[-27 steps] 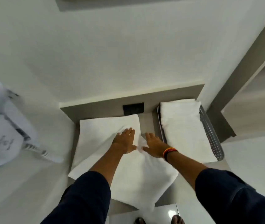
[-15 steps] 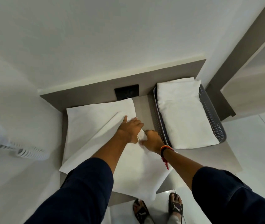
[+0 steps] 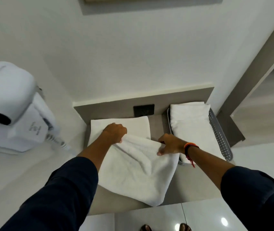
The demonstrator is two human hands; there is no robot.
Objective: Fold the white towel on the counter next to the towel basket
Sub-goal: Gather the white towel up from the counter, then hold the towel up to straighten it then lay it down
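Observation:
The white towel (image 3: 136,170) lies on the grey counter (image 3: 188,189), its near part hanging over the front edge. My left hand (image 3: 115,132) grips the towel's folded edge at the left. My right hand (image 3: 170,144) pinches the same edge at the right, close to the basket. The edge is lifted slightly between both hands. A flat layer of the towel shows beyond my left hand near the back wall. The grey perforated towel basket (image 3: 221,140) stands to the right, holding folded white towels (image 3: 193,124).
A white wall-mounted hair dryer (image 3: 14,110) with a coiled cord hangs at the left. A black socket (image 3: 143,110) sits in the grey backsplash. A wooden partition (image 3: 243,84) rises at the right. Glossy floor tiles and my sandalled feet (image 3: 164,228) show below.
Both hands went from lying flat on the towel to gripping its edge and drawing it apart and up. The camera view has shifted, bringing the hair dryer into view.

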